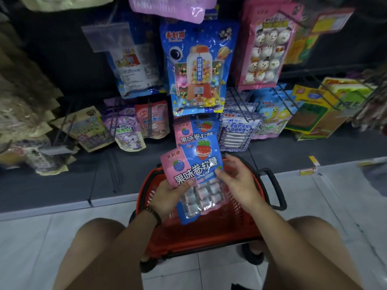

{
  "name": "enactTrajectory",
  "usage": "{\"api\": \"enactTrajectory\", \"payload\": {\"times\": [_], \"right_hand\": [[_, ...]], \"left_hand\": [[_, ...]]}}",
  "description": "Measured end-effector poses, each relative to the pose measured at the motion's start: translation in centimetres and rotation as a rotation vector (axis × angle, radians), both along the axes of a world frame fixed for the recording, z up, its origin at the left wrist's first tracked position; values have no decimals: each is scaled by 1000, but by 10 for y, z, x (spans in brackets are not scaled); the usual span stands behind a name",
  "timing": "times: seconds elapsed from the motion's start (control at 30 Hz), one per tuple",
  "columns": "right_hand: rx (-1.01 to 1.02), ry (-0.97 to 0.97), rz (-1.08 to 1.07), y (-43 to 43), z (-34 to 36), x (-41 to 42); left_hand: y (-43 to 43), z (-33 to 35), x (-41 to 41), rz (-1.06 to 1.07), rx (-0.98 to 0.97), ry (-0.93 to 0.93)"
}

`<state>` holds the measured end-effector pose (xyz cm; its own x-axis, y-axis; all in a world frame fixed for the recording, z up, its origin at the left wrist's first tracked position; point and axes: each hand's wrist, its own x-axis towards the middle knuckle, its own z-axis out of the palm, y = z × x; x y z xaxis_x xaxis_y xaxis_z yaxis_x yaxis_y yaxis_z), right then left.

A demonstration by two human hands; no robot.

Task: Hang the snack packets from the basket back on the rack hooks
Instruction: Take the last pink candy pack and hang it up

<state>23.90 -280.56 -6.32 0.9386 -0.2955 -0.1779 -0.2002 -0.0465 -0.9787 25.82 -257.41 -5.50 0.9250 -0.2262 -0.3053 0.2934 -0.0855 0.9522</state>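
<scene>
A blue and pink candy packet (196,174) with a strawberry picture is held upright above the red basket (247,227). My left hand (167,195) grips its lower left edge, thumb on the front. My right hand (238,178) pinches its right edge at mid height. Its top reaches up toward a matching packet (195,130) hanging on the rack just behind. The inside of the basket is mostly hidden by the packet and my hands.
A large blue gumball-machine packet (198,68) hangs above, a pink snowman packet (266,45) to its right. Blue-white packets (238,130) hang beside the matching packet, with purple and red ones (134,126) at the left. My knees frame the basket on the white floor.
</scene>
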Motion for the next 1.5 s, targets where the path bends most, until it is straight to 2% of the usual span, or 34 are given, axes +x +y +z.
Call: {"api": "enactTrajectory", "payload": {"times": [0.07,0.13,0.27,0.4,0.53,0.67,0.8,1.1,1.27,1.5], "right_hand": [[160,-4,16,-3,3,4],[185,-32,41,-2,6,5],[84,-47,36,-3,10,11],[-106,-52,24,-23,19,37],[-155,-63,61,-35,31,64],[-67,-100,96,-36,37,84],[-13,-107,119,-40,28,102],[50,84,-9,-32,-9,138],[24,108,-8,-34,-23,159],[56,82,-126,-27,-33,168]], "left_hand": [[3,-3,7,-52,19,-32],[4,1,12,-63,6,-46],[-1,17,30,80,33,-40],[4,24,55,31,364,-260],[-4,30,75,19,292,-387],[-18,29,89,94,111,-354],[-28,26,105,161,22,-306],[-43,-24,144,185,99,-99],[-44,-36,158,213,95,-35],[-51,-34,169,252,44,5]]}}
